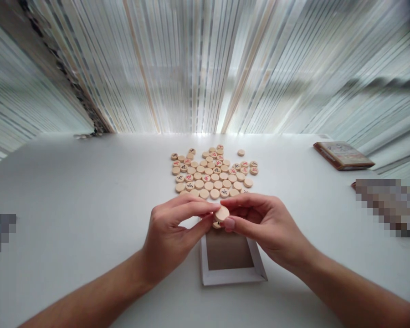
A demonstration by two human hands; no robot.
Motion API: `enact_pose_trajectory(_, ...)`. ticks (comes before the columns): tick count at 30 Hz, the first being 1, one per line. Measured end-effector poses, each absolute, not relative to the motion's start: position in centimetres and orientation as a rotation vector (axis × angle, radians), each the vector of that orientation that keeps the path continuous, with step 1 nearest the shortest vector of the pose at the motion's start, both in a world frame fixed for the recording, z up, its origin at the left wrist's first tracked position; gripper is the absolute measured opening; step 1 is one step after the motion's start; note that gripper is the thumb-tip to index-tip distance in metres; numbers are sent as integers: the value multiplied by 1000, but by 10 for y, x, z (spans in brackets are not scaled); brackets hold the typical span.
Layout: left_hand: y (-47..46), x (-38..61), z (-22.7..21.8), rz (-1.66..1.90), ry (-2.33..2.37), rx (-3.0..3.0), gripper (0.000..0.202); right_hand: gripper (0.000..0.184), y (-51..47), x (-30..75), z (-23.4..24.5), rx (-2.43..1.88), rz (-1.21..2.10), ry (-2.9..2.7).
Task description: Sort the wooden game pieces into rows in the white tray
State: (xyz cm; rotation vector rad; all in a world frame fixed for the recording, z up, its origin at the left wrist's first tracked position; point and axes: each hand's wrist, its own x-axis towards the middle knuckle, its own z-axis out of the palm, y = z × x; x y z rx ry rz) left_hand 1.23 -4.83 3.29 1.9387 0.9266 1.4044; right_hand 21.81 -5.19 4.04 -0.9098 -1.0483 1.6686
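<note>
Fingertips: left hand and right hand both pinch one wooden disc from opposite sides.
Disc: dead between the two sets of tips, face tilted up (neither hand nearer).
Just under: second disc, holder unclear.
Below, toward the wrists: open white tray.
Beyond the tips: pile of discs, near, on the table.

White table: stretching wide to its far edge, catching soft glare. Sheer striped curtains: hanging full-width behind it, daylight glowing through, brightest at centre. Dark patterned strip: slanting down the curtains at left, ending near the table's corner.
</note>
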Motion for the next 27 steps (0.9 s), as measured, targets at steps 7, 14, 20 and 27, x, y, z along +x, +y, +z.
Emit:
enact_pose_trajectory(7, -52, 17, 32, 1226, 839, 1529, 32, 26, -49, 218, 39, -797, 1708, -1020)
enact_pose_trajectory(14, -51, 19, 40, 1193, 906, 1348, 22, 31, -49, 218, 41, -835, 1705, -1019)
enact_pose_trajectory(20, -50, 19, 39, 1296, 878, 1461, 20, 29, -50, 218, 40, -831, 1633, -1063)
enact_pose_trajectory(27, -51, 18, 37, 1229, 872, 1308, 23, 30, -51, 217, 41, -864, 1616, -1068)
